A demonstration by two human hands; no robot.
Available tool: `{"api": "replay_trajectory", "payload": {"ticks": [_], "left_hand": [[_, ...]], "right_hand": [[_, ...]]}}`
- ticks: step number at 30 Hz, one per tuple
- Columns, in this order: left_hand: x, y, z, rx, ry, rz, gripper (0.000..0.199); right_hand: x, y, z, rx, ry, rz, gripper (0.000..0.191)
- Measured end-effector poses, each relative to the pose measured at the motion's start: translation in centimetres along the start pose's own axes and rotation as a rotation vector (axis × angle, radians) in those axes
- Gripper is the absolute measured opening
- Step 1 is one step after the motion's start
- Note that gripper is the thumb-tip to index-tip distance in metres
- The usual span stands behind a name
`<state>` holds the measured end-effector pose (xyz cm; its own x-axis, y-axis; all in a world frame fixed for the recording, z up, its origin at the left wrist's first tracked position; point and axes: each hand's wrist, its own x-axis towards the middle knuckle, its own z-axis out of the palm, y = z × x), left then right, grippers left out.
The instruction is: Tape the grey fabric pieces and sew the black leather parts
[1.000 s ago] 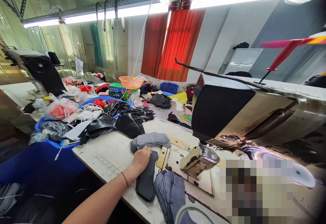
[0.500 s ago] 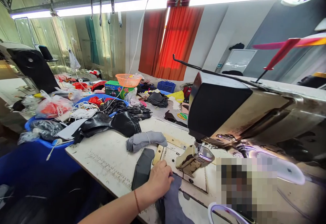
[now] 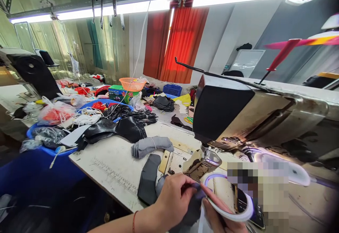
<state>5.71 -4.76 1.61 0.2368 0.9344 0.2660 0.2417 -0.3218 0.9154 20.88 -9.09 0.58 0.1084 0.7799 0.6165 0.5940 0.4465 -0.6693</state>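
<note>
My left hand (image 3: 173, 199) pinches a dark grey fabric piece (image 3: 194, 208) between thumb and fingers, in front of the sewing machine's post (image 3: 202, 164). My right hand (image 3: 218, 213) is closed at the roll of white tape (image 3: 247, 211), whose ring loops around its fingers; a white strip hangs beside the thumb. Its fingertips meet the left hand's at the grey piece, so the exact grip there is partly hidden. Left of my hands lies a stack of dark grey pieces (image 3: 149, 178), and behind it a tied bundle of grey pieces (image 3: 152, 146).
The sewing machine head (image 3: 224, 109) overhangs the table (image 3: 111, 167) on the right. Black leather pieces (image 3: 129, 128) lie at the back left, beside a filled blue tub (image 3: 33, 130). A lamp (image 3: 286, 167) and a phone (image 3: 256, 210) are on the right, partly pixelated.
My left hand has lifted from the table and moved right with the grey piece. My right hand has come into view with the tape roll, raised from the table's front.
</note>
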Motion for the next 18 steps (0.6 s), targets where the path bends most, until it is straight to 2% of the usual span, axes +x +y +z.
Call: {"api": "replay_trajectory", "payload": {"ticks": [5,10,12,14,18], "left_hand": [[-0.5,0.7,-0.7,0.070,-0.083,0.108,0.020],[-0.8,1.6,-2.0,0.245,-0.237,0.300,0.031],[-0.9,1.9,-2.2,0.177,-0.263,0.294,0.028],[-1.0,2.1,-1.9,-0.048,-0.239,0.140,0.022],[-1.0,2.1,-0.9,-0.589,-0.182,-0.326,0.013]], "right_hand": [[0.7,0.1,-0.1,0.086,-0.098,-0.118,0.034],[0.8,-0.4,-0.2,0.114,-0.149,-0.054,0.028],[0.6,-0.4,-0.1,0.134,-0.134,-0.026,0.028],[0.2,-0.2,0.1,0.145,-0.091,-0.015,0.027],[-0.4,0.5,0.6,0.122,-0.051,-0.054,0.027]]}}
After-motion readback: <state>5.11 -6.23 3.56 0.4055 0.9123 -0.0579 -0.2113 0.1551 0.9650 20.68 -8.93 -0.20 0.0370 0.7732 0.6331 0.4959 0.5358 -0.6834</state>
